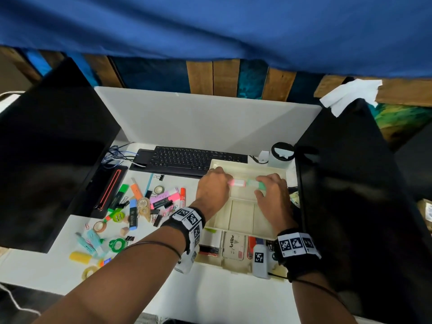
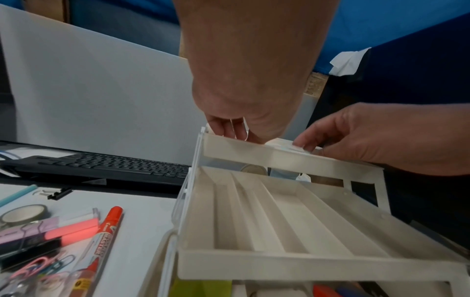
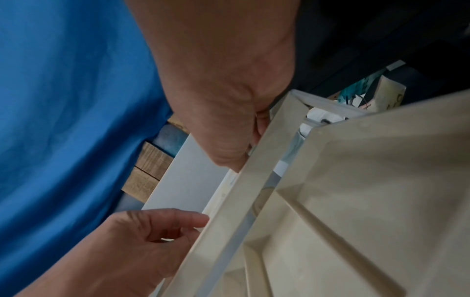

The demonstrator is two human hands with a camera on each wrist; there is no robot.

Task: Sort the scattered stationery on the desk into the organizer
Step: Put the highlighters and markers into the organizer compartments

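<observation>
A cream tiered organizer (image 1: pixel 247 163) stands on the right of the white desk. Both hands reach into its top tray. My left hand (image 1: pixel 225 181) grips a pink highlighter (image 1: pixel 237 182), and my right hand (image 1: pixel 260 185) grips a pale green highlighter (image 1: pixel 253 183); the two lie end to end. In the left wrist view the left hand (image 2: pixel 229 128) dips behind the top tray's wall, and the right hand (image 2: pixel 305 142) curls over a pale item. The middle tray (image 2: pixel 279 259) has long slots with nothing in them. The right wrist view shows both hands at the tray wall (image 3: pixel 229 211), which hides the fingertips.
Scattered markers, highlighters, clips and tape rolls (image 1: pixel 145 202) lie left of the organizer, among them a red marker (image 2: pixel 101 235). A black keyboard (image 1: pixel 187 160) sits behind. Dark monitors flank the desk at left (image 1: pixel 46 148) and right (image 1: pixel 350 183). The bottom tray holds an Artline box (image 1: pixel 233 245).
</observation>
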